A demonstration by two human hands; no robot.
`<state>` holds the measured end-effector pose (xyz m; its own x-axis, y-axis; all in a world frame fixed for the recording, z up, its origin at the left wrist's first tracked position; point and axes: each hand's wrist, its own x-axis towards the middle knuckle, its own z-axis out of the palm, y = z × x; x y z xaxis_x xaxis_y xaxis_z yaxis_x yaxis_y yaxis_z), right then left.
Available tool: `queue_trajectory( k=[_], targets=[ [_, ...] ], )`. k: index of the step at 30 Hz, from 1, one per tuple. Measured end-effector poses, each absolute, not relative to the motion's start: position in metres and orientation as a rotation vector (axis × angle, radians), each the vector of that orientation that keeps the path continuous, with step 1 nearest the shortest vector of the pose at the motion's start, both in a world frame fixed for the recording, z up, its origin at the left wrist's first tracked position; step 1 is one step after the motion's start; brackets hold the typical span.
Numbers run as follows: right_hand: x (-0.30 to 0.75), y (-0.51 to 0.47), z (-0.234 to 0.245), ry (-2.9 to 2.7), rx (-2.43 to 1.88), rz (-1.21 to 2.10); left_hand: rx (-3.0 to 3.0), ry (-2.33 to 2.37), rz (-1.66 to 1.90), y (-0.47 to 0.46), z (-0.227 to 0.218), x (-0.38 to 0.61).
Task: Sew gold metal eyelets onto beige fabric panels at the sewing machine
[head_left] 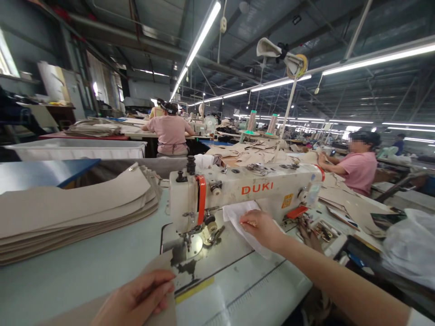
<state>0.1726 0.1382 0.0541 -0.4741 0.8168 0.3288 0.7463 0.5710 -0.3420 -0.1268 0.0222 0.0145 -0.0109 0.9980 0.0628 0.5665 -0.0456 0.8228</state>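
At the lower left, my left hand [144,294] is closed on the edge of a beige fabric panel [161,261], thumb against fingers. The panel's corner lies over the machine bed's near left edge. My right hand [261,228] reaches under the sewing machine arm, over a white cloth [238,215]. Its fingers are closed round small gold-coloured pieces, too small to identify. In front of me stands the white sewing machine [227,192] marked DUKI. Its needle area [188,242] is lit, with no fabric under the foot.
A thick stack of beige panels [78,203] lies on the left of the table. On the right are a small parts tray [324,233] and a white plastic bag [409,246]. Two co-workers in pink, one ahead [171,131] and one at right [360,165], sit beyond the machine.
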Motion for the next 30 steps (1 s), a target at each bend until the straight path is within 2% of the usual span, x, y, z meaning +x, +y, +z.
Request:
queue_trajectory(
  k=[3,8,11,21,30],
  targets=[
    [0.157,0.112,0.045,-2.242,-1.205,0.443,1.735,1.675,0.887,0.014,0.027,-0.118],
    [0.101,0.077,0.021,-1.79,-1.015,1.353,1.845,1.679,0.986,0.0,0.031,-0.107],
    [0.069,0.07,0.008,-1.656,-0.963,1.572,1.908,1.697,1.036,-0.003,0.028,-0.107],
    [0.044,0.06,0.003,-1.545,-0.833,1.634,1.758,1.784,1.154,0.0,0.023,-0.111],
    [0.043,0.055,0.001,-1.745,-0.865,1.267,1.844,1.794,1.131,-0.001,0.023,-0.106]
  ],
)
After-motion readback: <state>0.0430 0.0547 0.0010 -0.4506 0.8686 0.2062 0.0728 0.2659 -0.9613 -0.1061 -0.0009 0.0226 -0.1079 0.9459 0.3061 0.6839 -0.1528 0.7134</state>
